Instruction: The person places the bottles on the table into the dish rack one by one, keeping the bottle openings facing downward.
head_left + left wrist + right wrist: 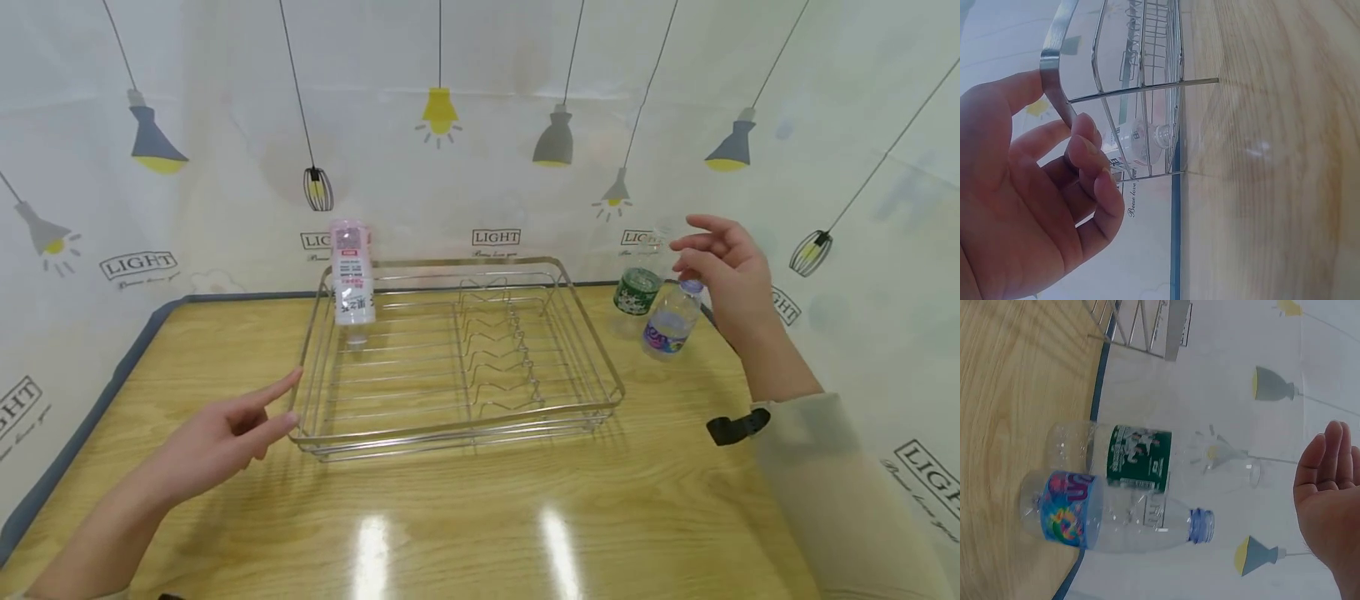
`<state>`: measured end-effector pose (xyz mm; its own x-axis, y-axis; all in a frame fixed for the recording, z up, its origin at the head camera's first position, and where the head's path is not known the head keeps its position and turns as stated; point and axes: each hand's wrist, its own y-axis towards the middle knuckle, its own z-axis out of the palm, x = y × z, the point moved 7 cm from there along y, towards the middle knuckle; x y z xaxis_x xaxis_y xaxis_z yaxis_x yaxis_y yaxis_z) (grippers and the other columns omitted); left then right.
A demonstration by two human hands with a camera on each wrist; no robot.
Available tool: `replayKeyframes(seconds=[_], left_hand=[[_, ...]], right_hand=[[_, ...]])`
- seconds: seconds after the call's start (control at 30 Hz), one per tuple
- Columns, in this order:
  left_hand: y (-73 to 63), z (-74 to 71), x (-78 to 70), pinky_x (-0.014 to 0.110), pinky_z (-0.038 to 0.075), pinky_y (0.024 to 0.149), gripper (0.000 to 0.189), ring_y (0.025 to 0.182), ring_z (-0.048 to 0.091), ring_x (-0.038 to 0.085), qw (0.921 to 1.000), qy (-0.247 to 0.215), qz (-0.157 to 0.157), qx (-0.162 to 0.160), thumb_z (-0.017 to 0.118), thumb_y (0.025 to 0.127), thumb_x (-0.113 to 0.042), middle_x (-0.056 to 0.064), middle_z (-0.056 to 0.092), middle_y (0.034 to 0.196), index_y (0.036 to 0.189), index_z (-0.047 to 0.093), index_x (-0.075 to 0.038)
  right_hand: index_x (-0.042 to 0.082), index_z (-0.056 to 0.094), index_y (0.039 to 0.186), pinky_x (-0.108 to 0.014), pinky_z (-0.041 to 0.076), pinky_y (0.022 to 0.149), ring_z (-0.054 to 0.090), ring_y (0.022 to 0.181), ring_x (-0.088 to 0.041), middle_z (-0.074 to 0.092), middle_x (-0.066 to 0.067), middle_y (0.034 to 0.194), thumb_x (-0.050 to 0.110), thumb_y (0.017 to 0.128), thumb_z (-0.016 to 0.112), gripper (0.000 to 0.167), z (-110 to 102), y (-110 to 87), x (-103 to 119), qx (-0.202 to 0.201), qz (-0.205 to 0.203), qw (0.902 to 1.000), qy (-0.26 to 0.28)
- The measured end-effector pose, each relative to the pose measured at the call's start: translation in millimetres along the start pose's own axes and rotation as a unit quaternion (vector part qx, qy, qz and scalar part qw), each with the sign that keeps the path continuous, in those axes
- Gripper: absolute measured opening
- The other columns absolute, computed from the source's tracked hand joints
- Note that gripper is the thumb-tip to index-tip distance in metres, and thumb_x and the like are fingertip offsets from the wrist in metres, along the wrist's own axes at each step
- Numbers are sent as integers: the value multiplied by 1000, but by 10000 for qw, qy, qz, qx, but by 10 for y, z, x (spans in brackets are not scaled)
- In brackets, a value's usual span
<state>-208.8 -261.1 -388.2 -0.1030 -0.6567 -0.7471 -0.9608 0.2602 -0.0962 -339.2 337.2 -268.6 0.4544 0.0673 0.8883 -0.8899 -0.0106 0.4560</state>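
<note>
My left hand (213, 437) is at the left side of a wire dish rack (480, 429), index finger and thumb spread along its rim. In the left wrist view, those fingertips meet the metal rim band (1052, 69) while the other fingers curl loosely, holding nothing. My right hand (731, 275) hovers beside two clear plastic bottles, fingers relaxed. One bottle has a green label (637, 291); the other, in front of it, has a purple-blue label (664, 337) and a blue neck. The right wrist view shows a gap between this hand (1335, 481) and the blue-necked bottle (1141, 519).
A clear bottle with a white and pink label (352, 275) stands neck down inside the rack's left part. Zigzag wire dividers (498, 358) run through its right part. Beneath is a wood-grain table (465, 517); behind it hangs a lamp-print backdrop (495, 192).
</note>
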Motion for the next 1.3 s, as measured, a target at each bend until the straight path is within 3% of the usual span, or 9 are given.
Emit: replayKeyframes(seconds=[0.3, 0.4, 0.63, 0.8, 0.9, 1.03, 1.13, 1.23, 1.3], left_hand=[[29, -32, 5, 33, 49, 59, 66, 66, 52, 18, 9999, -103, -82, -84, 66, 110, -48, 4, 54, 78, 170, 42, -31], [36, -35, 2, 33, 49, 59, 66, 67, 52, 19, 9998, -142, -120, -54, 65, 111, -48, 4, 54, 78, 170, 42, -32], [43, -34, -23, 34, 48, 58, 66, 66, 52, 19, 9998, -117, -154, -51, 65, 110, -50, 5, 54, 79, 170, 43, -32], [40, -27, -23, 34, 48, 58, 66, 66, 51, 18, 9997, -195, -103, -69, 66, 110, -48, 3, 54, 78, 170, 43, -30], [32, -20, -13, 33, 48, 58, 66, 65, 52, 18, 9996, -242, -90, -83, 66, 111, -47, 2, 54, 77, 170, 44, -29], [28, -6, 5, 33, 48, 58, 66, 66, 52, 17, 9996, -259, -103, -110, 66, 111, -46, 1, 53, 77, 170, 44, -28], [39, 4, 22, 32, 47, 59, 65, 66, 51, 17, 9996, -224, -112, -127, 66, 111, -43, 0, 53, 77, 170, 43, -27], [42, 6, 32, 32, 47, 59, 66, 66, 51, 17, 9996, -205, -131, -116, 66, 111, -43, 1, 53, 78, 171, 42, -27], [39, 3, 29, 33, 47, 58, 66, 66, 51, 17, 9996, -206, -132, -117, 66, 111, -44, 1, 54, 78, 171, 42, -28]], right_hand=[[8, 73, 132, -20, 59, 79, 70, 89, -12, 78, 1, 105, -1, 104, 70, 30, -599, -52, -178, -719, 263, 9968, 209], [10, 71, 134, -17, 59, 82, 69, 99, -10, 75, 2, 111, -1, 105, 70, 31, -768, -87, -293, -721, 442, 9964, 44], [23, 57, 149, -9, 52, 93, 61, 117, -3, 61, 8, 131, 11, 107, 72, 46, -1037, -207, -581, -358, 1163, 9880, -955], [28, 38, 169, -8, 46, 99, 52, 126, 4, 51, 13, 146, 24, 111, 69, 66, -1124, -252, -826, 218, 1706, 9656, -1949], [29, 28, 175, -8, 46, 99, 50, 127, 7, 46, 5, 157, 32, 112, 67, 74, -1149, -266, -969, 503, 1901, 9466, -2557], [24, 22, 177, -9, 47, 98, 50, 127, 7, 38, -13, 168, 32, 113, 64, 77, -1129, -278, -1109, 777, 2042, 9370, -2725], [19, 17, 178, -20, 48, 111, 49, 136, -4, 33, -20, 172, 31, 114, 63, 79, -1080, -284, -1163, 937, 2226, 9320, -2702], [17, 12, 179, -47, 40, 129, 44, 152, -29, 29, -23, 176, 35, 113, 64, 86, -1044, -291, -1201, 1015, 2470, 9237, -2745], [15, 9, 179, -63, 31, 131, 35, 159, -39, 27, -24, 178, 38, 112, 65, 90, -1034, -292, -1228, 1043, 2577, 9193, -2786]])
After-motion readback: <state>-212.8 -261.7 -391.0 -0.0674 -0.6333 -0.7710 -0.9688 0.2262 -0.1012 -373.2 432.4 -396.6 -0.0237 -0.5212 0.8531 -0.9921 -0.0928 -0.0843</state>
